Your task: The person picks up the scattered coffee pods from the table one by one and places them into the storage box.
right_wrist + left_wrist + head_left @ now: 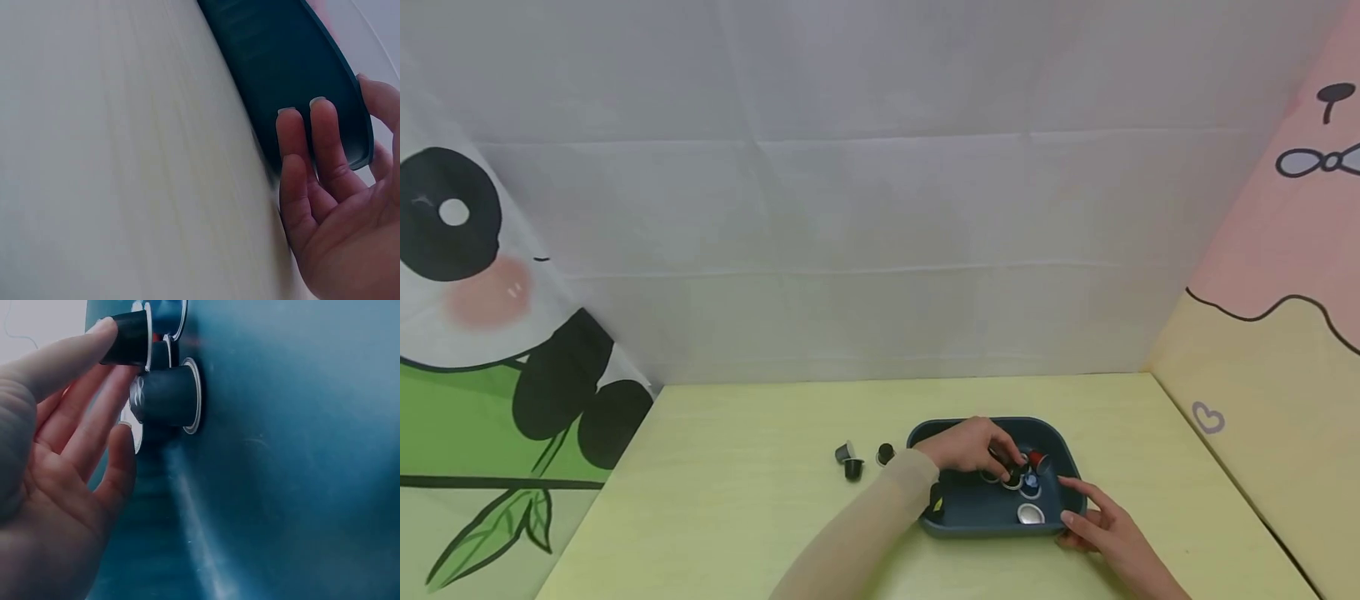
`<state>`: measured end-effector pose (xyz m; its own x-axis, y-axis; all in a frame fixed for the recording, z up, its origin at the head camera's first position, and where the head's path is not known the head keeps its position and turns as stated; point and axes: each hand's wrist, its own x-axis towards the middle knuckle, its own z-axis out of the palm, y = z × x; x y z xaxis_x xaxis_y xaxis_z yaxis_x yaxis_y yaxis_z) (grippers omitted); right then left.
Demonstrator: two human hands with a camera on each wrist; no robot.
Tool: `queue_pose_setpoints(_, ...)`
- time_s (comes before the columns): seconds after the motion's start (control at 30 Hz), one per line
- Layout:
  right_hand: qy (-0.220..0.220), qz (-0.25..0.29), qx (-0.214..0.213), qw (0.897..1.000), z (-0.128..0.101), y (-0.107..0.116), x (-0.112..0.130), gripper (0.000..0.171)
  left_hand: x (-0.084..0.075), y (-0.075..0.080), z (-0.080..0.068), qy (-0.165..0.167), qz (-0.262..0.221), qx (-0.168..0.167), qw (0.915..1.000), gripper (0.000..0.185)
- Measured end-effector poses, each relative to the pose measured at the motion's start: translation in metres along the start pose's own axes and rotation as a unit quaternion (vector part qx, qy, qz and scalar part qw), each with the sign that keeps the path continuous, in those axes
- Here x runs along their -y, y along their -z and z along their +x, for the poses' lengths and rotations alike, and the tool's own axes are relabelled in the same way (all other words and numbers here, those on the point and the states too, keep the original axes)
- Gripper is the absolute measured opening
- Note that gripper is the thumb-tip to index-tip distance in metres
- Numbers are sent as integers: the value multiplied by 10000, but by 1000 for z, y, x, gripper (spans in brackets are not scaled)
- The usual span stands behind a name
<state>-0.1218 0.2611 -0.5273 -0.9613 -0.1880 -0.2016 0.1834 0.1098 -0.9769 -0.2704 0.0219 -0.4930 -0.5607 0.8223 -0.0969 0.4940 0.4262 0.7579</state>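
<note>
My left hand (973, 446) reaches into the dark blue tray (977, 527). Between its thumb and fingers it pinches a black coffee capsule (128, 339), tilted on its side in the left wrist view. Close by stands another black capsule (165, 397) with a silver rim. A red capsule (1038, 461), a blue capsule (1032, 485) and a silver-lidded capsule (1031, 514) lie toward the tray's right side. My right hand (1108, 527) holds the tray's near right corner, thumb at the rim and fingers against the outer wall (265, 119).
Left of the tray, a grey capsule (844, 452) and a black capsule (853, 470) lie together on the pale yellow table (737, 492), with another black capsule (885, 454) nearer the tray. A dark capsule with a yellow mark (937, 505) sits at the tray's left end, partly behind my sleeve.
</note>
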Motion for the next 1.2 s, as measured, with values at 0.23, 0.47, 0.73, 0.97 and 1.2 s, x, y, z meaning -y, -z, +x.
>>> queue_pose_setpoints(0.23, 77, 4, 47, 10000, 1, 1, 0, 45, -2, 2, -2, 37, -206, -16, 9998, 27)
queue_pose_setpoints(0.47, 66, -18, 65, 10000, 0, -1, 0, 45, -2, 7, -5, -57, -568, -181, 9982, 26)
queue_pose_setpoints(0.73, 30, -22, 64, 10000, 0, 0, -1, 44, -8, 14, -10, -261, -883, -236, 9955, 28)
queue_pose_setpoints(0.97, 51, -50, 28, 10000, -1, -1, 0, 44, -22, 22, -15, -415, -1045, -332, 9931, 28)
queue_pose_setpoints(1.2, 29, -96, -5, 9999, -3, -1, 4, 39, -40, 32, -25, -775, -1347, -348, 9872, 32)
